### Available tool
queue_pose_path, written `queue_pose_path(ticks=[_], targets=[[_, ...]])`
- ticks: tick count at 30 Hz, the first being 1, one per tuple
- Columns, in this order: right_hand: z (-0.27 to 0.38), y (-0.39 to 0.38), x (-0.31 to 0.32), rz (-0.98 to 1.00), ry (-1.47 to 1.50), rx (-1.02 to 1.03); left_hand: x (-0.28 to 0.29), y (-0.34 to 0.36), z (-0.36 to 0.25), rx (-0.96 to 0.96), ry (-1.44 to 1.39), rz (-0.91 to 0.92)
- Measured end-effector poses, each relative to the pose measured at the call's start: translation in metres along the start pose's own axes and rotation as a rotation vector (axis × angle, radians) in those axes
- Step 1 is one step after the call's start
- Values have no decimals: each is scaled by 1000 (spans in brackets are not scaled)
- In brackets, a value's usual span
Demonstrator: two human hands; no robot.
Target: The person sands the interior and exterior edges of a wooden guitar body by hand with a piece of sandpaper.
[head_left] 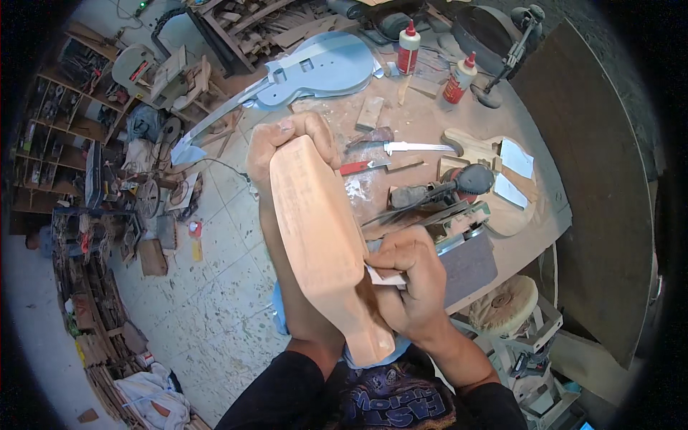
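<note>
The carved wooden piece (315,215) was held before your torso, beside the workbench (552,215), with the fingers of your left hand (294,140) clamped around its far end. Your right hand (412,283) pinched a pale sheet (387,278) at the piece's right side.

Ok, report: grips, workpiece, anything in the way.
Left grip on far end of wooden piece. Right grip pinching folded sheet at piece's right side. Piece held slantwise. Nothing visibly blocking it.

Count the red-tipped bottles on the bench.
2: one bottle just right of the blue guitar; a second bottle farther right and nearer. Others could be hidden.
</note>
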State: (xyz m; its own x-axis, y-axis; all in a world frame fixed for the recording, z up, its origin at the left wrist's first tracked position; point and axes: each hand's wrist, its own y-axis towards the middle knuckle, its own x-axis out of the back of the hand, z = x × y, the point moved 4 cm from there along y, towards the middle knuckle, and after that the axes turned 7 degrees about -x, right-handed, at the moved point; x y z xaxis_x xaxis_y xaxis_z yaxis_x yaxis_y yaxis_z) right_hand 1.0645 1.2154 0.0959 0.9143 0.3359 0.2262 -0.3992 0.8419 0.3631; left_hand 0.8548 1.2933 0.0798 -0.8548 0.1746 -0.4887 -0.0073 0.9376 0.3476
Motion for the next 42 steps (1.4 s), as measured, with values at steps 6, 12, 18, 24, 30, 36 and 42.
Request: queue_pose_path(ticks=[6, 12, 18, 24, 30, 36, 42], targets=[[-8, -13, -2, -42, 114, -130, -5, 1, -2, -10, 31, 13], [-9, -9, 0, -13, 102, -195, -3, -1, -4, 14, 44, -56], [-12, -6, 0, -109, 126, -131, -10, -2, -3, 69, 79, -119], [-9, -2, 2, -101, 144, -135, -14, 0, -5, 16, 107, -107], [-8, -4, 1, -151, 123, -96, -12, -1, -5, 39, 74, -92], [-8, -7, -1, -75, 178, -182, -10, -3, -5, 25, 79, -127], [-7, -14, -1, 38, 140, -159, -6, -4, -6, 23, 52, -111]])
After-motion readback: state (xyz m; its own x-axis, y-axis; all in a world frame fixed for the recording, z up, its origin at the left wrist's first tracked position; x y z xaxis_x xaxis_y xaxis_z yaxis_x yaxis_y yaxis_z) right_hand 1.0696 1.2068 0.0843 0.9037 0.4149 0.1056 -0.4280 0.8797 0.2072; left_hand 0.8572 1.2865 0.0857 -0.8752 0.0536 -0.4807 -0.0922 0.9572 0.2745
